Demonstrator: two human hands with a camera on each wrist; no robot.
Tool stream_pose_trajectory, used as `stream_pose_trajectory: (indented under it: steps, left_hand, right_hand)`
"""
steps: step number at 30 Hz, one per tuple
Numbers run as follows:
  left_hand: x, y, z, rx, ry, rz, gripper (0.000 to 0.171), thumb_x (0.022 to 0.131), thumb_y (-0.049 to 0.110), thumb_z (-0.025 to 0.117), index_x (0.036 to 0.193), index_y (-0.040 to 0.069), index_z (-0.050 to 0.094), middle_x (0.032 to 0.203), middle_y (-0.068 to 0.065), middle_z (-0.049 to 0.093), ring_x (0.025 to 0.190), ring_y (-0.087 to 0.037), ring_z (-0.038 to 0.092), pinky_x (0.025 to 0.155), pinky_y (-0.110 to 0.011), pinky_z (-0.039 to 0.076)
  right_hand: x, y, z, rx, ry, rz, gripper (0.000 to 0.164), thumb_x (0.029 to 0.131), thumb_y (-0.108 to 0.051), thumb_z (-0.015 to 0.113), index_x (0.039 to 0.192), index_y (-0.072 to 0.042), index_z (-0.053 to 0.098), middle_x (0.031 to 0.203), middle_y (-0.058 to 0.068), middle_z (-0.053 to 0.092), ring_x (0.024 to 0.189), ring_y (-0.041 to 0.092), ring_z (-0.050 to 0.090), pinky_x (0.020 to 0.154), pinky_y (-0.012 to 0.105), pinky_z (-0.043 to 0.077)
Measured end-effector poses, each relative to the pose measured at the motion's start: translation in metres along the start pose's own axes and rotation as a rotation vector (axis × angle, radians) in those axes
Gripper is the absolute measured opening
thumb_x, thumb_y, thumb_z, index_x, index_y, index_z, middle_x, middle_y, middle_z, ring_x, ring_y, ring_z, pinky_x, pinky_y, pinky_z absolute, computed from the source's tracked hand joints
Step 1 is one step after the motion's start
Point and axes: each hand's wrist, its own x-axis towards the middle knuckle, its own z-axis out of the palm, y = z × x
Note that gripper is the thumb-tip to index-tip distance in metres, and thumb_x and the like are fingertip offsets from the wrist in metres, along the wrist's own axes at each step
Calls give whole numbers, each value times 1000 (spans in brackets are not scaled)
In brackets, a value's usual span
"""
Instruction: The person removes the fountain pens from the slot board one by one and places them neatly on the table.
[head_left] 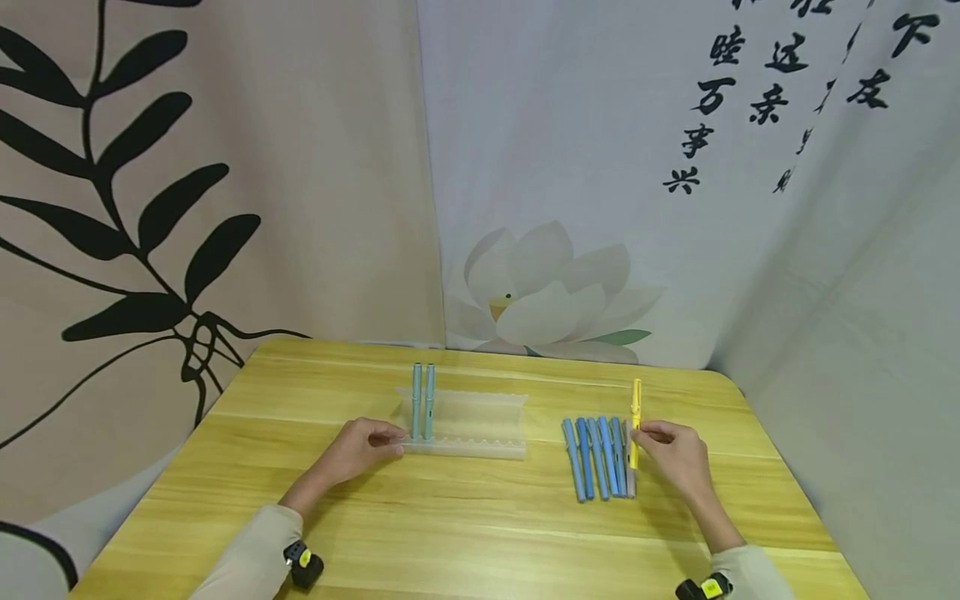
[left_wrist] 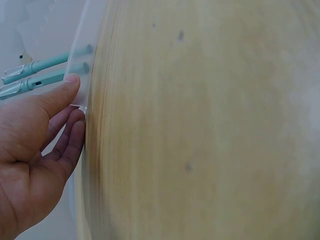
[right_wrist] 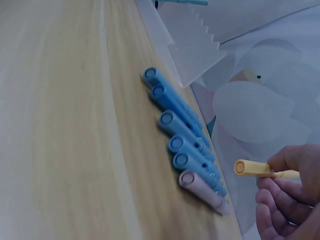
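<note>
In the head view, my left hand (head_left: 365,443) pinches the left end of a clear plastic pen rack (head_left: 480,451), with the thumb over its edge in the left wrist view. Two teal pens (head_left: 429,400) stand side by side in the rack's left part. My right hand (head_left: 678,454) pinches a yellow pen (head_left: 636,400) between thumb and fingers. That pen is raised off the table, next to a row of blue pens (head_left: 588,458) and a pale pinkish-grey pen (right_wrist: 202,191) lying at the row's right end.
The wooden table (head_left: 450,525) carries the rack at centre and the pen row to its right. Behind it hangs a curtain (head_left: 337,167) printed with leaves, a lotus and characters. A pale wall-like cloth (head_left: 862,333) borders the right side.
</note>
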Motion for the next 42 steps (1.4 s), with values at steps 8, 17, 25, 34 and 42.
stream_pose_trajectory:
  steps: [8,17,25,34,42]
  left_hand:
    - [1,-1,0,3,5,-13,25,96,19,74,118,8,76,113,-6,75,100,-20,68,85,-29,55]
    - [0,1,0,-4,0,-19,24,96,18,73,117,9,76,114,-5,75,100,-18,68,85,-28,55]
    - [0,0,0,-7,2,-2,24,96,18,73,117,7,76,114,-7,75,100,-19,68,85,-30,56]
    - [0,0,-1,-7,0,-16,25,96,19,74,117,8,76,114,-7,75,99,-18,68,84,-29,56]
    - [0,2,-1,5,11,-3,24,96,19,74,116,6,76,113,-8,76,98,-19,68,84,-29,56]
  right_hand:
    - [-6,16,-5,-18,-35,52,37,95,-33,74,113,-1,76,103,12,76,94,24,70,73,30,54]
    - [-9,27,-10,-39,-81,82,43,95,-36,73,116,2,74,106,15,76,92,22,69,73,31,53]
    - [-10,38,-9,-63,-110,99,42,95,-36,74,113,1,75,106,16,76,95,29,70,71,33,53]
    - [-11,41,-8,-84,-116,91,41,94,-34,74,112,3,76,108,20,76,93,28,71,68,32,52]
    - [-9,40,-8,-101,-146,132,40,92,-34,75,109,2,77,104,17,76,90,25,70,67,33,52]
